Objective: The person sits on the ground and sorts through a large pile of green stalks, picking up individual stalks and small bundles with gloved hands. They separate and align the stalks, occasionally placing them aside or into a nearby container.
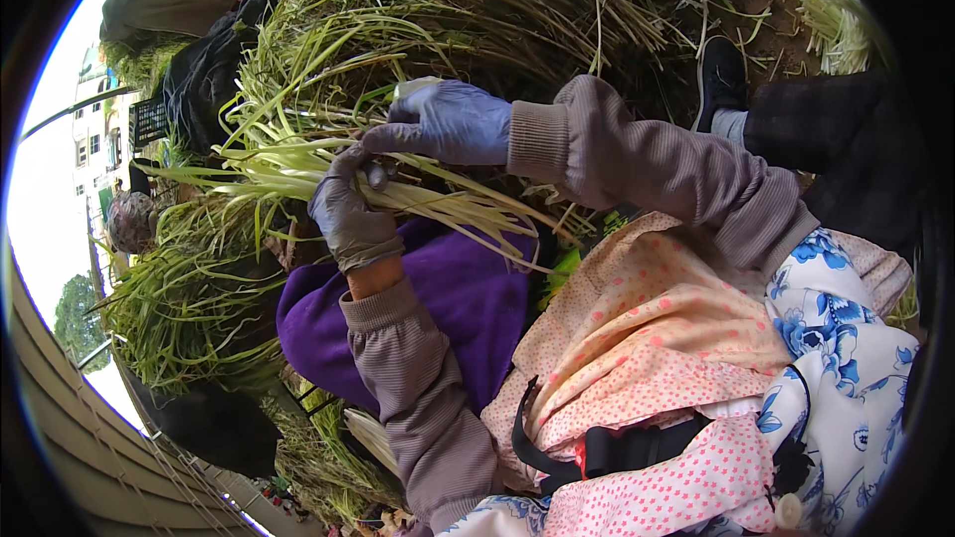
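Observation:
My left hand (354, 212), in a thin grey-blue glove, grips a loose bundle of long pale-green stalks (455, 209). Their leafy ends fan out at picture left, and the pale stem ends reach over purple cloth (470, 298) at my lap. My right hand (455, 119), gloved in blue and slightly blurred, meets the bundle beside the left fingers. Its thumb touches near the left fingertips and its other fingers are curled. Whether a stalk is pinched in them is hidden. Close beyond it lies a large heap of similar cut greens (462, 15).
Another pile of greens (194, 298) rests at picture left, near a black plastic crate (148, 123) and dark cloth (216, 67). A bunch with whitish stems (843, 30) lies on the soil at upper right. A black shoe (721, 82) stands beside the heap. A person's patterned head covering (132, 222) shows at far left.

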{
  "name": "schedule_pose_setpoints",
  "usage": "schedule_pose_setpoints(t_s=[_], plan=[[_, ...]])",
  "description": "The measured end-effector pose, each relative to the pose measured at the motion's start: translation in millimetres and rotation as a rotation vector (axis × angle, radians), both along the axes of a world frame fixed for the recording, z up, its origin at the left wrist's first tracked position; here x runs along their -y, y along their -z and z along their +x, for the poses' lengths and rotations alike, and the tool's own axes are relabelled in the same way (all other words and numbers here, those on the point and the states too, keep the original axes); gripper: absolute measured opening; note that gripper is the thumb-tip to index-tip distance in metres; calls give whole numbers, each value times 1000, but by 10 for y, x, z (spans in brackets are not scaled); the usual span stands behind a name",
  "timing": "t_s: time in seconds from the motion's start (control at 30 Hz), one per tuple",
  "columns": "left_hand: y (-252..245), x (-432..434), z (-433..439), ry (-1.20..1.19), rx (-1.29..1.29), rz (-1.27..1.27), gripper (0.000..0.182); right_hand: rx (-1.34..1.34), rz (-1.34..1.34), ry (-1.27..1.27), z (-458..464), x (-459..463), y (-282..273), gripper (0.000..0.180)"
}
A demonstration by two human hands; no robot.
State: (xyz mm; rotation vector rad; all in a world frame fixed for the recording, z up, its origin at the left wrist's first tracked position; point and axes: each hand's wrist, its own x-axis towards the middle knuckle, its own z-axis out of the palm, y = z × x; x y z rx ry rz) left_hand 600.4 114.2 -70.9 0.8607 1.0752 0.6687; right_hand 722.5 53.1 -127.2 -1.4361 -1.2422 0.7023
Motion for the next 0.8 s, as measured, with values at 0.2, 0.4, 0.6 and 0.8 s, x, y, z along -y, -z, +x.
schedule_pose_setpoints(t_s=[0.2, 0.4, 0.6, 0.8], plan=[[200, 215, 172, 79, 97, 46, 5, 143, 341, 220, 83, -169, -61, 31], [165, 32, 98, -94, 119, 190, 19, -1468, 154, -135, 292, -17, -84, 31], [99, -547, -574, 60, 516, 108, 22, -1337, 9, -509, 1307, 32, 422, 31], [-71, -1082, -1276, -206, 223, 460, 22, -399, -460, 129, 2382, 572, 1233, 38]])
